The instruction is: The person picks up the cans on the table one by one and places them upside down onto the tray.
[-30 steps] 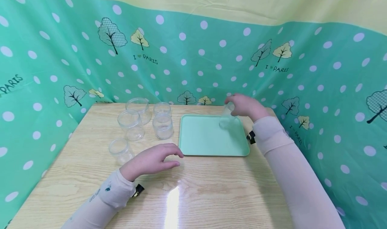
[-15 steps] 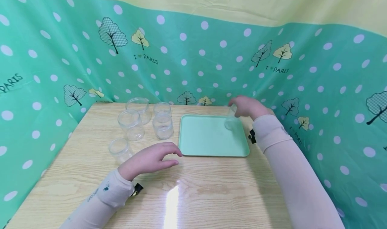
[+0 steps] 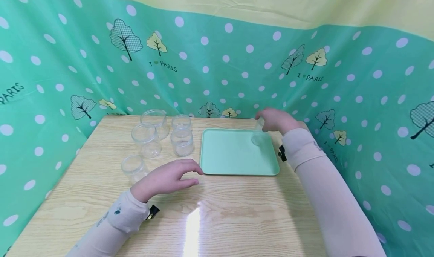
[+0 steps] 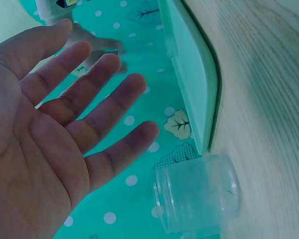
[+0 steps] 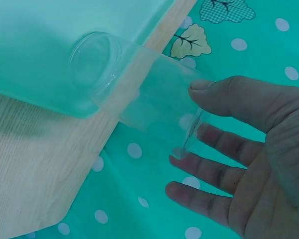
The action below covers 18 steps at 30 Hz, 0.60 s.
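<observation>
At the far right corner of the green tray [image 3: 237, 155], my right hand [image 3: 276, 120] holds a tall clear jar [image 3: 258, 134] by its upper end. In the right wrist view, the thumb [image 5: 204, 89] and fingertips lie around that end, and the jar's other end is over the tray; whether it bears fully on it I cannot tell. My left hand [image 3: 169, 177] hovers over the table before the tray's near left corner, fingers relaxed, palm bare in the left wrist view. A clear jar [image 4: 197, 194] shows beyond its fingers there.
Several clear jars stand left of the tray: a wide one [image 3: 155, 123], another wide one [image 3: 146, 140], smaller ones [image 3: 182, 142] and one [image 3: 133, 166] partly behind my left hand. A green dotted curtain [image 3: 217, 61] surrounds the wooden table [image 3: 237, 211].
My right hand has moved slightly right, and the tilted jar in it has come more upright at the tray's far right corner. The left hand has shifted only a little left.
</observation>
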Motion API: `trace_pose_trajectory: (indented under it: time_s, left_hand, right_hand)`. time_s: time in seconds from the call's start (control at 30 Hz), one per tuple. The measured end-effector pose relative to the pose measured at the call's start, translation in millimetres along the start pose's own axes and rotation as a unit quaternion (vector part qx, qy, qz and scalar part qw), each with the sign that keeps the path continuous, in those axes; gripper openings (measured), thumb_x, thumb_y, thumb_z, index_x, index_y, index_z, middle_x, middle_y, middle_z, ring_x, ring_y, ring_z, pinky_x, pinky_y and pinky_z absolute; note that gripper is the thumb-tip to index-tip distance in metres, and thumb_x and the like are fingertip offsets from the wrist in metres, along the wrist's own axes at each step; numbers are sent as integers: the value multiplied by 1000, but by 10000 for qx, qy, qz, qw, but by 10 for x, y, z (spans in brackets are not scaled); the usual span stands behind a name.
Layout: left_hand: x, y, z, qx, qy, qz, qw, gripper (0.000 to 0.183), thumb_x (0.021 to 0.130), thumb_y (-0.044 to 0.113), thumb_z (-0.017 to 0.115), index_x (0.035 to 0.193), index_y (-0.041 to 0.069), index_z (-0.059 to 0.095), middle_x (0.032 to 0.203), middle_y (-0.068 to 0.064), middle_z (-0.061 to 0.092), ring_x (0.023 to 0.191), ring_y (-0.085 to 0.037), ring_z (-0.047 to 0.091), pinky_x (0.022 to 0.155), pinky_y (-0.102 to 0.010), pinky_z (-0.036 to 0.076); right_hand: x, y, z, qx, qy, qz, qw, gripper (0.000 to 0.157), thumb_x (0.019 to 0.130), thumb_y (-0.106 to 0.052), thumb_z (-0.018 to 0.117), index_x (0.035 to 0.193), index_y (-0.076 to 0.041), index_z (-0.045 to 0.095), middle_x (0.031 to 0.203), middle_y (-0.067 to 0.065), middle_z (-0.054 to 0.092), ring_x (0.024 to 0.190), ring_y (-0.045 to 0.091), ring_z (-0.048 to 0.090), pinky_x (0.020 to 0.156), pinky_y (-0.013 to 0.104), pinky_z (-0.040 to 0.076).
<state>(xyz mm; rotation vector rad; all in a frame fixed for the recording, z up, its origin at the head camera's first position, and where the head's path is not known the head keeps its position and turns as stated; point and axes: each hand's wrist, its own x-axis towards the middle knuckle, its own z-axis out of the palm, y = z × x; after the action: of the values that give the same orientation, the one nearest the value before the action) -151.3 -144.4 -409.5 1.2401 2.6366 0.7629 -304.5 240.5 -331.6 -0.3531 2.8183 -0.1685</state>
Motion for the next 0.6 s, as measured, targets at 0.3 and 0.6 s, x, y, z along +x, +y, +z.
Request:
trace_pose_trajectory:
  time_s: [0.3, 0.6]
  left_hand:
    - [-5, -9, -35, -21, 28, -18, 10000, 21, 101, 31, 67, 122, 28, 69, 121, 15, 65, 115, -11, 63, 100, -37, 53]
    - [-14, -18, -46, -12, 35, 16, 10000, 22, 101, 33, 66, 122, 29, 69, 121, 15, 65, 116, -11, 63, 101, -37, 53]
  right_hand:
    - [-7, 23, 14, -176, 17, 27, 9998, 53, 90, -10, 73, 141, -18, 61, 150, 15, 51, 133, 38, 50, 102, 62, 49]
    - [21, 27, 29, -232, 15, 57, 9997, 52, 91, -12, 73, 141, -19, 60, 149, 14, 51, 132, 37, 50, 102, 61, 49]
